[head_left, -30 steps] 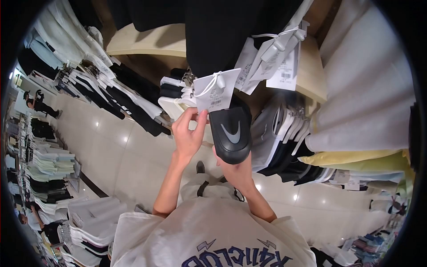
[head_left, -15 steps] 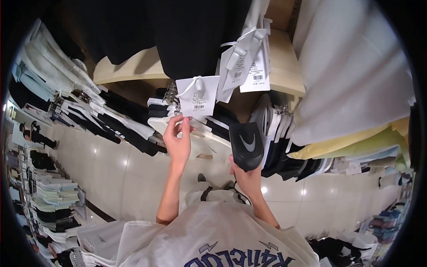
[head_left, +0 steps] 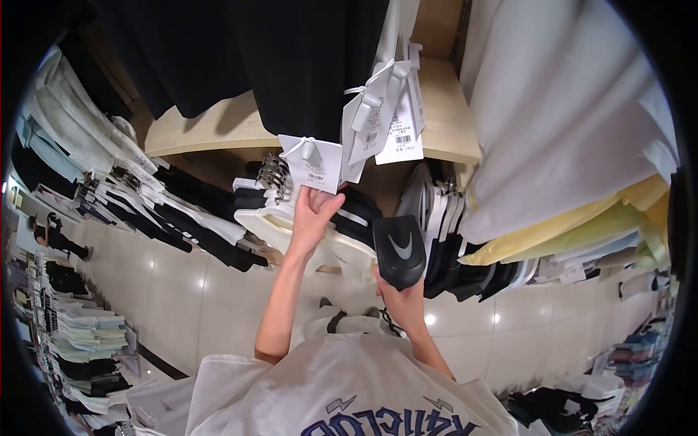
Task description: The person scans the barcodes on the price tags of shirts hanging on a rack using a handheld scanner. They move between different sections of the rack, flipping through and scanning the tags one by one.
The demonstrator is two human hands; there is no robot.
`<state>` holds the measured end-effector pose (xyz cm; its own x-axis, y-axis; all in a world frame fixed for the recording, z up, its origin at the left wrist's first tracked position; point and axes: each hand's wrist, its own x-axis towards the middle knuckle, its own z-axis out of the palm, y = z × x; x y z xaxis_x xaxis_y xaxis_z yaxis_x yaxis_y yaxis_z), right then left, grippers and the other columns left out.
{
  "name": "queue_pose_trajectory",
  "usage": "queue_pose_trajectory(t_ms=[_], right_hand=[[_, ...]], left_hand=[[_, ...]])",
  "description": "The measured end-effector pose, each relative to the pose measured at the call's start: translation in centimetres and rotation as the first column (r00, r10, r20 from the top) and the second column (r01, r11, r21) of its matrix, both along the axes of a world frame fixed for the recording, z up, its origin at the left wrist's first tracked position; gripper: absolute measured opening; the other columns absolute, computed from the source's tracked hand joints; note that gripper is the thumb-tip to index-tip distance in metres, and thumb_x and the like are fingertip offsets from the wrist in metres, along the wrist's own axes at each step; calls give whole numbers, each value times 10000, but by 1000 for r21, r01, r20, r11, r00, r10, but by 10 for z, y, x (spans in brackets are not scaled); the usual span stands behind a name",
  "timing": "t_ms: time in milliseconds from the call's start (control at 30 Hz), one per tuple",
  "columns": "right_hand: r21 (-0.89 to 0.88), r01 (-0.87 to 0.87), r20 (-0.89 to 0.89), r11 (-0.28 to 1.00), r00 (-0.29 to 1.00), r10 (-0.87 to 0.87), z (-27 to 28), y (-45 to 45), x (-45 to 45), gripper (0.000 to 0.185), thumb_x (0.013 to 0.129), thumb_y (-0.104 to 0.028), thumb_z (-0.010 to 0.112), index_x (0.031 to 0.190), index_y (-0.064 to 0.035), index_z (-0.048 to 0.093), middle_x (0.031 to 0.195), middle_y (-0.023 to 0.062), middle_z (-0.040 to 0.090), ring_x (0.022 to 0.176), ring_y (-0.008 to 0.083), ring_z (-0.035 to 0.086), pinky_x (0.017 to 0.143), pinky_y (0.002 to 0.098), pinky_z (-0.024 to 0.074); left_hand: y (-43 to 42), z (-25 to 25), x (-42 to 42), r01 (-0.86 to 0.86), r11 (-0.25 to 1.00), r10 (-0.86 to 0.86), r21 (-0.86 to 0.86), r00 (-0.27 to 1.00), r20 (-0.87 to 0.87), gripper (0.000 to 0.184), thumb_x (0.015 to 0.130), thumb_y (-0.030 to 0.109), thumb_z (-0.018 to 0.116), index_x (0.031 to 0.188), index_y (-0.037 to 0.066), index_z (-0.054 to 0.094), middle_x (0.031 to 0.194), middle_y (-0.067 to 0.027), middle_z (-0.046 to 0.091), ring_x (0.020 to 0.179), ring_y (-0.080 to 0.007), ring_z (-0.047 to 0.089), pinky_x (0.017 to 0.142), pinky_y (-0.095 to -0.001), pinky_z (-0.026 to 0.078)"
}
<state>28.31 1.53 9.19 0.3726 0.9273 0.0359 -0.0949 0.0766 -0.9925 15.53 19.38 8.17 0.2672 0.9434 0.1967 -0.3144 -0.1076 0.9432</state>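
Observation:
My left hand [head_left: 314, 221] pinches the lower edge of a white price tag [head_left: 313, 163] with a barcode, which hangs by a white loop below a black garment [head_left: 298, 65]. To its right, my right hand [head_left: 402, 301] is wrapped round the handle of a black handheld scanner [head_left: 400, 253], whose head points up and away from me. Another white tag with a barcode [head_left: 403, 127] hangs just right of the first one, beside further tags that overlap it.
A pale wooden shelf [head_left: 211, 129] runs behind the tags. Shirts on hangers [head_left: 269, 218] hang beneath it. White cloth [head_left: 560, 109] and a yellow garment [head_left: 545, 229] are on the right. A person [head_left: 58, 236] stands far left on the tiled floor.
The view has shifted, and the shelf and tags now sit further left. My left hand has closed on the tag's lower edge. The scanner has moved away from the tag, down and to the right.

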Motion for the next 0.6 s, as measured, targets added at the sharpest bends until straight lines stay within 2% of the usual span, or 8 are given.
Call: queue_pose_trajectory(t_ms=[100, 167, 200, 300, 367, 400, 467, 600], right_hand=[[-10, -2, 5, 1000, 1000, 2, -1, 0, -2, 100, 887, 8, 666, 970, 30, 615, 755, 18, 609, 581, 79, 548, 527, 252, 447], [-12, 0, 0, 1000, 1000, 0, -1, -2, -4, 101, 888, 6, 666, 972, 29, 615, 756, 18, 609, 582, 79, 550, 526, 252, 451], [-12, -2, -5, 1000, 1000, 2, -1, -2, -4, 102, 890, 4, 665, 975, 29, 615, 757, 18, 610, 583, 79, 552, 526, 253, 454], [0, 19, 30, 1000, 999, -19, 2, -2, -7, 107, 891, 0, 666, 981, 30, 615, 760, 18, 611, 580, 81, 554, 524, 254, 461], [7, 25, 25, 1000, 999, -25, 2, -3, -8, 101, 892, -3, 667, 974, 31, 618, 757, 18, 611, 577, 81, 553, 523, 254, 463], [13, 31, 16, 999, 999, -31, 2, -4, -9, 94, 893, -6, 667, 966, 31, 621, 754, 18, 610, 575, 82, 553, 523, 254, 465], [12, 32, 17, 999, 999, -33, -1, -5, -10, 85, 892, -3, 667, 956, 33, 624, 744, 18, 609, 571, 82, 551, 522, 255, 463], [-43, 31, -37, 999, 999, -32, 3, -7, -11, 111, 862, -36, 706, 948, 22, 667, 764, 8, 649, 621, 73, 555, 559, 251, 449]], left_hand=[[2, -4, 14, 33, 998, -26, -59, 992, 121, 780, 863, 10, 719, 1476, 41, 237, 1396, -151, 464, 1208, -240, 548, 1014, -358, 457], [-4, 6, 31, -245, 968, 221, 55, 935, 277, 778, 865, -7, 710, 1477, 41, 230, 1360, -149, 479, 1183, -244, 560, 972, -348, 483], [-3, 5, 34, -243, 969, 220, 52, 935, 279, 778, 865, -7, 710, 1477, 41, 230, 1360, -149, 479, 1183, -244, 560, 972, -348, 483], [-1, -2, 35, -333, 941, 294, 65, 896, 334, 634, 873, -48, 685, 1389, 0, 318, 1258, -139, 539, 1144, -243, 586, 996, -351, 468], [-5, -6, 28, -267, 964, 256, 14, 937, 237, 543, 899, 3, 681, 1355, -21, 387, 1127, -127, 602, 920, -194, 637, 794, -307, 507], [-7, -7, 26, -266, 964, 256, 13, 937, 237, 543, 899, 3, 681, 1355, -21, 387, 1127, -127, 602, 920, -194, 637, 794, -307, 507], [-12, -9, 22, -212, 977, 209, -9, 954, 213, 344, 922, 42, 672, 1208, -46, 503, 997, -104, 635, 854, -161, 639, 755, -289, 494], [-20, -3, 22, -192, 981, 194, -31, 961, 196, 264, 933, 74, 671, 1135, -43, 548, 948, -96, 640, 840, -151, 636, 744, -275, 487]])
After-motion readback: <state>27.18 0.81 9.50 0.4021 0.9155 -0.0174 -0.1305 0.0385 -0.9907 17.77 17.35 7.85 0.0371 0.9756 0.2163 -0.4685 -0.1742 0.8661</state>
